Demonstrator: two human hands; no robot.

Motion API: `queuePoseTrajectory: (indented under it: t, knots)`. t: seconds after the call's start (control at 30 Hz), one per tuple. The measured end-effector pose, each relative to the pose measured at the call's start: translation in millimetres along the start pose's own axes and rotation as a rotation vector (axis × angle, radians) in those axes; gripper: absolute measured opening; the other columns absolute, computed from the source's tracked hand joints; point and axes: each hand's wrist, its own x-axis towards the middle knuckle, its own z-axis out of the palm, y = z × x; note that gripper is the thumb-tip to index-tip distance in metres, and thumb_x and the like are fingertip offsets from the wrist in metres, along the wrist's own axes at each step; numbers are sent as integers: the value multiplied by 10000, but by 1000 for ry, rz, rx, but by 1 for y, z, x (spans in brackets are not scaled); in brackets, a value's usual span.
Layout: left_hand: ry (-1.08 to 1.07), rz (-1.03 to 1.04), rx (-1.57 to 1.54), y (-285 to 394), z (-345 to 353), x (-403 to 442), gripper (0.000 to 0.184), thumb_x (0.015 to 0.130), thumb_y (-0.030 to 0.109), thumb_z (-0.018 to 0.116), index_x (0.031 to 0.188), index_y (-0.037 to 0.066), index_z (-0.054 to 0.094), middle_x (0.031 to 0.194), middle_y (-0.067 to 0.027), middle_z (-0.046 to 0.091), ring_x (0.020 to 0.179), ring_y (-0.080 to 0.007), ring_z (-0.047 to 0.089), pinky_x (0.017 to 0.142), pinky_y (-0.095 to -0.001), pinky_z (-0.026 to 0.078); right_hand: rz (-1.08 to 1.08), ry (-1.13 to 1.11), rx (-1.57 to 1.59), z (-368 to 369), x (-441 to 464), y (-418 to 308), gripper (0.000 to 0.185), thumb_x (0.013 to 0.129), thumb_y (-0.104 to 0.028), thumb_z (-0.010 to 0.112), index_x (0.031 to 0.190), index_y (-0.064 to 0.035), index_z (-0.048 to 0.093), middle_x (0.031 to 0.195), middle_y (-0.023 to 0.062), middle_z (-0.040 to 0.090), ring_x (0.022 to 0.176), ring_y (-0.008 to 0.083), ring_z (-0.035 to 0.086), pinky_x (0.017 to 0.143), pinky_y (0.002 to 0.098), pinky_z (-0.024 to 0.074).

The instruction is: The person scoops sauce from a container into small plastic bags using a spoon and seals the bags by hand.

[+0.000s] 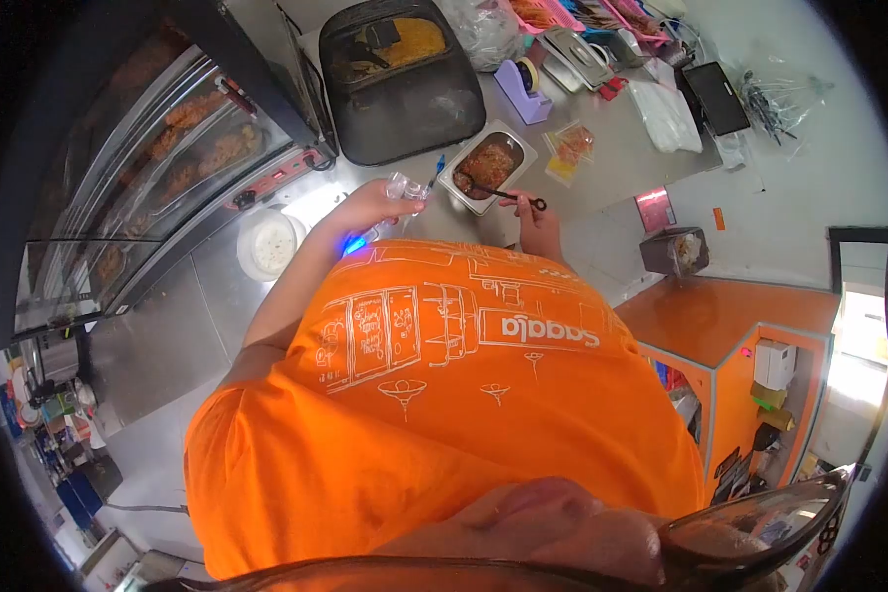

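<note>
My left hand is closed on a small clear plastic bag, pinched near the table's front edge. My right hand grips the handle of a black spoon. The spoon's head rests in a reddish-brown chunky sauce inside a rectangular steel pan. The pan sits between my hands, slightly beyond them. A slim blue object lies just left of the pan; its kind is unclear. Small clear packets with orange and yellow contents lie right of the pan.
At left stands a glass display case with fried food. A black-lidded container is behind the pan. A purple tape dispenser, white plastic bags and a dark tablet lie farther back. A white round tub is near my left forearm.
</note>
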Motion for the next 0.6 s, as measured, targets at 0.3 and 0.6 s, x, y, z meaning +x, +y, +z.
queuePoseTrajectory:
  t: [0.3, 0.6]
  knots:
    - [60, -10, 40, -8, -1, 7, 287, 793, 316, 749, 950, 87, 676, 796, 5, 621, 691, -87, 507, 632, -249, 402, -211, -41, -145, 6, -5, -26, 211, 984, -160, 506, 1057, -32, 657, 876, 79, 689, 754, 172, 622, 708, 297, 486]
    - [221, 105, 348, 4, 6, 29, 363, 773, 308, 774, 1026, 72, 667, 857, -23, 664, 732, -99, 580, 680, -242, 453, 440, 141, 540, -3, 16, 19, 304, 1019, -264, 419, 1121, -39, 595, 913, 79, 674, 630, 110, 476, 577, 265, 392]
